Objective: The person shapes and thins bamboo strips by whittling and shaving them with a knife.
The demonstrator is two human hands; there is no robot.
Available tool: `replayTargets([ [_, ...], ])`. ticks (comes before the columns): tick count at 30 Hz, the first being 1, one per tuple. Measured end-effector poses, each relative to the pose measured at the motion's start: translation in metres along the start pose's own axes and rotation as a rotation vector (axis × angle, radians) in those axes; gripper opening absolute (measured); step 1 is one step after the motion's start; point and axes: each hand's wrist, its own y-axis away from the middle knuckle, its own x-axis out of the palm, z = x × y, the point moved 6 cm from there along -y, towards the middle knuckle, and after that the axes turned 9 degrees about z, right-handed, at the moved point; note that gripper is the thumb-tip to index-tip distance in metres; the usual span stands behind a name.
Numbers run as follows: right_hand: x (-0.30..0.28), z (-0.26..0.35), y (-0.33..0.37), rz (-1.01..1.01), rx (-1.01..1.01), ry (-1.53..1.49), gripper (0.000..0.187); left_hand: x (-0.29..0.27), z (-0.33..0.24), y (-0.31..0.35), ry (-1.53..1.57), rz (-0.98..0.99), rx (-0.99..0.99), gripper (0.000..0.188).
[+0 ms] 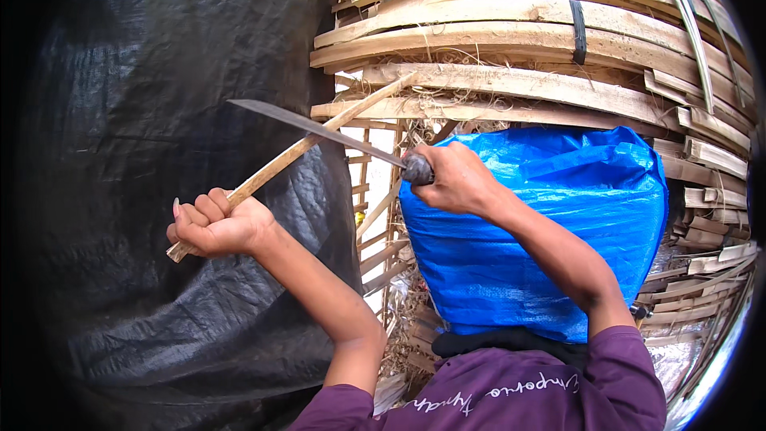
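My left hand (pixel 222 223) is wrapped round the lower end of a pale wooden strip (pixel 279 163), which slants up to the right in front of a black sheet. In my right hand (pixel 455 177) is the dark, wrapped handle of a long knife (pixel 319 127). Its grey blade points up to the left and crosses the strip about midway; whether the edge touches the wood I cannot tell. Below my right forearm, a blue plastic sheet (pixel 527 231) covers my lap.
A black plastic sheet (pixel 183 56) hangs along the left. Long split wooden slats (pixel 511 36) lie stacked at the far side, with curly shavings among them. Shorter split pieces (pixel 710 231) are piled at the right. A slatted frame (pixel 379 259) shows between the black and blue sheets.
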Motion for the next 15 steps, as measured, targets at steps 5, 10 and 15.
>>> replayTargets([
  [5,0.008,0.045,0.000,0.097,-0.055,-0.060,0.014,0.008,-0.001,0.001,0.005,0.015,0.006,0.021],
  [10,-0.010,-0.060,0.000,-0.046,0.216,-0.120,0.012,-0.001,0.003,-0.001,0.021,0.019,-0.019,0.024],
  [15,-0.033,-0.043,0.001,0.001,0.256,0.026,0.014,0.010,-0.004,0.003,0.023,0.051,-0.006,0.026],
])
